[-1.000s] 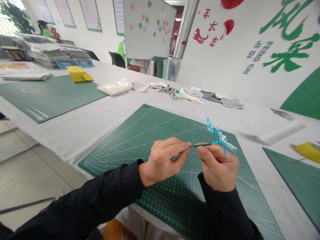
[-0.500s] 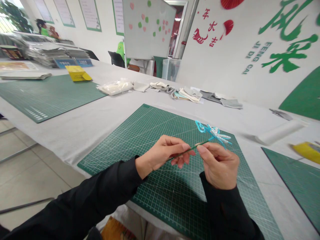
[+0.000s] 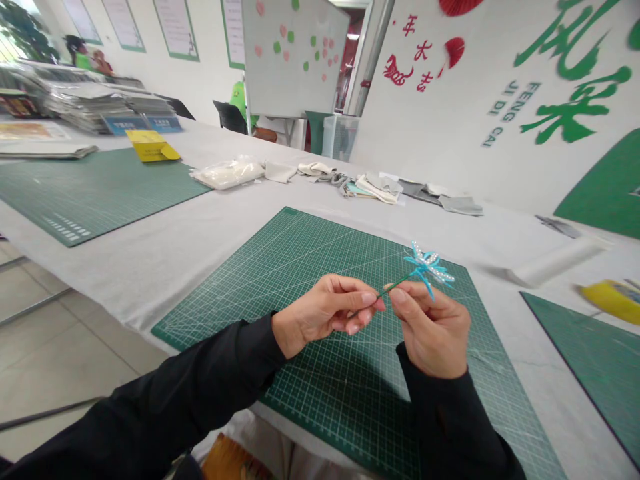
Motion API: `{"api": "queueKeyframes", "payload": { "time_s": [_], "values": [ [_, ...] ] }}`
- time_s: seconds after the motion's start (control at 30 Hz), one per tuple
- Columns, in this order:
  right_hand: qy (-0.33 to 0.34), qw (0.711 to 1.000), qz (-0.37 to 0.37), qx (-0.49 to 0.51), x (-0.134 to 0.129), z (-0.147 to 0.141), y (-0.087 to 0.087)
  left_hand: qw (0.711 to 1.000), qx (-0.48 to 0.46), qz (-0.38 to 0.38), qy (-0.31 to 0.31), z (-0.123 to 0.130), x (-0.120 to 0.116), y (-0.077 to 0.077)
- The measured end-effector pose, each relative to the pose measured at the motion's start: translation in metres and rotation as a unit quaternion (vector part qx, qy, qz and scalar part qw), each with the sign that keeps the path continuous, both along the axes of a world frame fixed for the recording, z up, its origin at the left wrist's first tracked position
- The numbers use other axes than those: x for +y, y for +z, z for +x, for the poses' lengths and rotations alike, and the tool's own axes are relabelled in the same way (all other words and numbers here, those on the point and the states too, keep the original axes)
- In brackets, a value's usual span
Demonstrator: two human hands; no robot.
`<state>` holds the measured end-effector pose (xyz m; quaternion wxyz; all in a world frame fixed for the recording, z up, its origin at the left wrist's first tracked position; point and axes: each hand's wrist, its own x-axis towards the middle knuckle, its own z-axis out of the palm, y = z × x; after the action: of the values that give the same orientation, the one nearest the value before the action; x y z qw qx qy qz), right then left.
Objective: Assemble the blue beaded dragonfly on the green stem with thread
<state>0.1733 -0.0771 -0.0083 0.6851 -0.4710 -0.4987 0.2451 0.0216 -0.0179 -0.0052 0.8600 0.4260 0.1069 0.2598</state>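
Blue beaded ornament [image 3: 426,265] turned into a tight bunch

Half a second ago a blue wire loop stuck out to the upper left of the beads. Now that loop no longer reaches out, and the blue wire and pearly beads bunch into a compact spray. The piece sits above the far right part of the green cutting mat [image 3: 320,400], not far from its right edge. The green stem [image 3: 397,283] slants up to the right, much as it did a moment ago.

The right hand [image 3: 433,330] holds a narrow pinch on the stem just under the ornament, thumb and forefinger closed on it. The left hand [image 3: 325,308] takes the lower stem in a narrow grip, with its curled fingers hiding part of it. The two hands nearly meet. Black sleeves [image 3: 190,380] run in over the near edge of the mat, and both hands hang above it.

Beyond the mat's far edge, a plastic bag [image 3: 227,173] and fabric scraps [image 3: 375,190] lie along the white-covered table [image 3: 150,220]. A yellow folder [image 3: 150,145] sits at the far edge of a second green mat [image 3: 100,193].
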Motion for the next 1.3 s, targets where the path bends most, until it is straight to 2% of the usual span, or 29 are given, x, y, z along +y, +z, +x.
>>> {"api": "queueKeyframes", "payload": {
  "time_s": [0.3, 0.43, 0.9, 1.03, 1.13, 1.3],
  "values": [
    [0.023, 0.999, 0.015, -0.016, -0.002, -0.008, 0.001, 0.999, -0.035, 0.007, -0.013, -0.001, -0.003, 0.003],
    [-0.013, 0.999, 0.027, -0.023, -0.002, -0.011, 0.006, 0.999, -0.026, 0.018, -0.009, -0.001, -0.003, 0.002],
    [-0.047, 0.998, 0.034, -0.029, -0.004, -0.009, 0.002, 0.998, 0.000, -0.001, 0.066, 0.002, -0.009, 0.005],
    [-0.067, 0.996, 0.038, -0.046, -0.003, -0.008, 0.001, 0.993, -0.011, 0.042, 0.106, 0.004, -0.012, 0.006],
    [-0.086, 0.994, 0.036, -0.049, -0.003, -0.007, -0.001, 0.982, -0.011, 0.101, 0.161, 0.006, -0.015, 0.008],
    [-0.066, 0.996, 0.039, -0.044, -0.005, -0.006, -0.001, 0.959, 0.011, 0.170, 0.225, 0.007, -0.020, 0.012]
  ]
}}
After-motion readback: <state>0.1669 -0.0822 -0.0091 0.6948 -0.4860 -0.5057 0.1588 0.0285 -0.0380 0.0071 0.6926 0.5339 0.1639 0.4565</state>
